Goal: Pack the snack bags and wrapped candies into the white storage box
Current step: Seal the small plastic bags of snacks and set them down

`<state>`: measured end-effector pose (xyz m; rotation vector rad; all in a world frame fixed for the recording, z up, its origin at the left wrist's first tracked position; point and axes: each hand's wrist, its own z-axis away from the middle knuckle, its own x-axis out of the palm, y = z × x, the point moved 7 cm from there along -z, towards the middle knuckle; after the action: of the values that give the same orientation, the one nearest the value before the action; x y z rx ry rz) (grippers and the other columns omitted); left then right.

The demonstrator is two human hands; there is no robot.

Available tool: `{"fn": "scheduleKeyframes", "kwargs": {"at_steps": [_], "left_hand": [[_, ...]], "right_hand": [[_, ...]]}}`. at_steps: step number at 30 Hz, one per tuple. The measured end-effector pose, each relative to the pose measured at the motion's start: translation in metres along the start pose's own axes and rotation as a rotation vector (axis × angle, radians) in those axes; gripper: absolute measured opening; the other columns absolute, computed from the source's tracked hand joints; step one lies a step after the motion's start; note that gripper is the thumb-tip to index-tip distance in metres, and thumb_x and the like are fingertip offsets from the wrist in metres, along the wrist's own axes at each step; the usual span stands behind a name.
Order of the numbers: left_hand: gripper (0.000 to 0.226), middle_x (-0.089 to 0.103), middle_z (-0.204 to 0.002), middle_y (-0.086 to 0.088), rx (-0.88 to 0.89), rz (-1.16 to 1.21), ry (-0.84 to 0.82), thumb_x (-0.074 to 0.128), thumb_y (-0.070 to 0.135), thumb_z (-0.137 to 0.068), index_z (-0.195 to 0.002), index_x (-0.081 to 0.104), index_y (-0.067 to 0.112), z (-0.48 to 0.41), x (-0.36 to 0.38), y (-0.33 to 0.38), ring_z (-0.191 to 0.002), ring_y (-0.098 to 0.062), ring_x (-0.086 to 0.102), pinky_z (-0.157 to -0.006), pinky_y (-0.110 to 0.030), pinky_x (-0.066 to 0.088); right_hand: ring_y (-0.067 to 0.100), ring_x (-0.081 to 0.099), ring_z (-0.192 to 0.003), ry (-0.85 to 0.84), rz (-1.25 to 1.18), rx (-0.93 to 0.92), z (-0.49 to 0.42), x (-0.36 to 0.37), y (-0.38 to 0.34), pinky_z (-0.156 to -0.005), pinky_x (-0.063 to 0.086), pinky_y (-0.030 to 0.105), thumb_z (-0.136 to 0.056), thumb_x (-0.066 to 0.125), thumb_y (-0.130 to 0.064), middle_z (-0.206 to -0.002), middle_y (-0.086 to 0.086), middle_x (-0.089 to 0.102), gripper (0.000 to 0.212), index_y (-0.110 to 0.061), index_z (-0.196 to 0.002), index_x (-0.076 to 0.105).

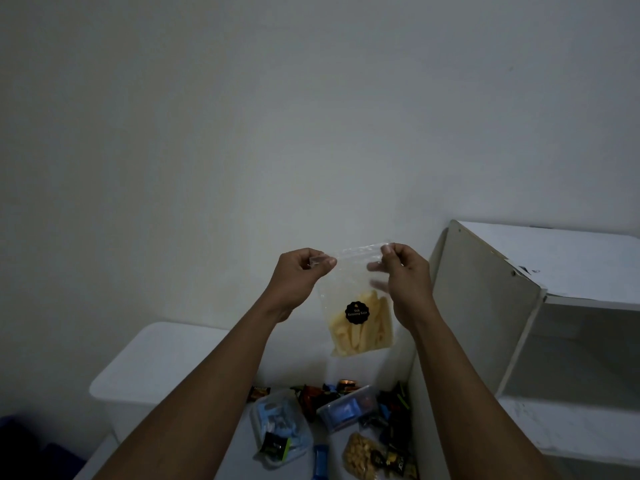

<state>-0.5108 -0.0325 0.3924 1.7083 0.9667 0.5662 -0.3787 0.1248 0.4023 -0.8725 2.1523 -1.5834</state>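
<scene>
I hold a clear zip bag of pale yellow snack sticks point(360, 327) with a round black label up in front of the wall. My left hand point(301, 275) pinches its top left corner and my right hand point(405, 278) pinches the top right edge. The bag hangs upright between them. Below it lies a white storage box point(145, 368) with its lid on, at the left. Wrapped candies point(315, 396) in dark and orange wrappers lie scattered on the surface beneath my arms. A bag of nuts point(360, 455) lies near the bottom edge.
Two clear plastic containers point(277, 427) point(346, 407) holding blue items sit among the candies. A white open shelf unit point(540, 306) stands at the right. A plain white wall fills the background. Something dark blue point(31, 441) is at the bottom left.
</scene>
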Motion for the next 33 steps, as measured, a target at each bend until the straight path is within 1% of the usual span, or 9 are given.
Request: {"fn": "scheduleKeyframes", "kwargs": {"at_steps": [8, 13, 16, 18, 20, 22, 25, 29, 33], "left_hand": [[0.018, 0.074, -0.088, 0.012, -0.054, 0.195, 0.200, 0.078, 0.024, -0.083, -0.080, 0.073, 0.007, 0.004, 0.000, 0.000, -0.065, 0.006, 0.062, -0.068, -0.016, 0.048], [0.014, 0.069, -0.079, 0.006, -0.140, 0.326, 0.109, 0.071, 0.028, -0.089, -0.093, 0.076, 0.016, 0.006, 0.004, -0.008, -0.072, -0.010, 0.061, -0.072, -0.032, 0.048], [0.013, 0.067, -0.074, 0.006, -0.040, 0.145, 0.172, 0.066, 0.025, -0.093, -0.087, 0.074, 0.017, 0.004, -0.010, -0.005, -0.067, -0.006, 0.059, -0.071, -0.026, 0.046], [0.013, 0.068, -0.075, 0.006, 0.030, 0.025, 0.128, 0.065, 0.023, -0.093, -0.088, 0.074, 0.016, 0.003, -0.009, 0.003, -0.064, -0.003, 0.059, -0.068, -0.019, 0.045], [0.011, 0.071, -0.079, 0.006, 0.083, -0.054, 0.042, 0.066, 0.022, -0.092, -0.091, 0.075, 0.016, 0.004, -0.002, 0.012, -0.067, -0.003, 0.062, -0.067, -0.016, 0.048], [0.011, 0.074, -0.082, 0.006, 0.133, -0.122, -0.015, 0.067, 0.024, -0.091, -0.091, 0.077, 0.018, 0.005, 0.003, 0.019, -0.073, -0.005, 0.065, -0.073, -0.020, 0.052], [0.012, 0.076, -0.085, 0.009, 0.196, -0.191, -0.042, 0.067, 0.022, -0.092, -0.092, 0.078, 0.018, 0.004, 0.002, 0.024, -0.076, 0.002, 0.065, -0.075, -0.017, 0.049], [0.011, 0.075, -0.088, 0.015, 0.225, -0.308, -0.028, 0.067, 0.024, -0.092, -0.091, 0.078, 0.021, 0.004, -0.004, 0.024, -0.083, 0.003, 0.066, -0.074, -0.016, 0.046], [0.011, 0.075, -0.093, 0.011, 0.202, -0.266, 0.109, 0.068, 0.022, -0.091, -0.092, 0.077, 0.017, 0.013, -0.007, 0.010, -0.083, 0.008, 0.065, -0.073, -0.011, 0.047]], "right_hand": [[0.018, 0.069, -0.087, 0.062, -0.130, 0.084, 0.003, 0.000, 0.009, -0.080, 0.058, 0.052, -0.101, 0.054, -0.021, -0.083, 0.009, 0.067, 0.023, -0.001, -0.108, 0.062], [0.018, 0.068, -0.091, 0.046, -0.257, 0.189, -0.001, 0.001, 0.020, -0.078, 0.058, 0.052, -0.101, 0.054, -0.020, -0.089, 0.010, 0.067, 0.022, -0.002, -0.111, 0.062], [0.016, 0.063, -0.096, -0.014, 0.130, 0.033, -0.003, -0.003, 0.012, -0.080, 0.053, 0.036, -0.096, 0.061, -0.020, -0.110, 0.005, 0.065, 0.019, -0.015, -0.114, 0.062], [0.008, 0.060, -0.100, -0.137, 0.412, -0.192, -0.004, 0.006, -0.008, -0.080, 0.049, 0.023, -0.089, 0.069, -0.023, -0.118, -0.005, 0.060, 0.035, -0.021, -0.123, 0.060], [0.006, 0.064, -0.095, -0.364, 0.612, -0.261, -0.002, 0.027, -0.020, -0.078, 0.053, 0.025, -0.085, 0.073, -0.033, -0.109, -0.009, 0.066, 0.034, -0.023, -0.117, 0.067], [0.015, 0.067, -0.079, -0.498, 0.781, -0.275, -0.001, 0.044, -0.024, -0.071, 0.056, 0.036, -0.087, 0.070, -0.038, -0.090, 0.000, 0.073, 0.024, -0.018, -0.099, 0.074], [0.016, 0.057, -0.062, -0.506, 0.773, -0.288, -0.001, 0.055, -0.028, -0.060, 0.046, 0.032, -0.093, 0.064, -0.033, -0.074, 0.007, 0.068, 0.025, -0.010, -0.088, 0.073], [0.014, 0.066, -0.077, -0.489, 0.718, -0.251, 0.003, 0.059, -0.017, -0.068, 0.051, 0.028, -0.095, 0.063, -0.028, -0.080, -0.002, 0.071, 0.020, -0.014, -0.086, 0.073], [0.008, 0.070, -0.085, -0.468, 0.607, -0.207, 0.008, 0.058, 0.002, -0.078, 0.055, 0.028, -0.094, 0.064, -0.031, -0.087, -0.002, 0.075, 0.020, -0.015, -0.094, 0.076]]}}
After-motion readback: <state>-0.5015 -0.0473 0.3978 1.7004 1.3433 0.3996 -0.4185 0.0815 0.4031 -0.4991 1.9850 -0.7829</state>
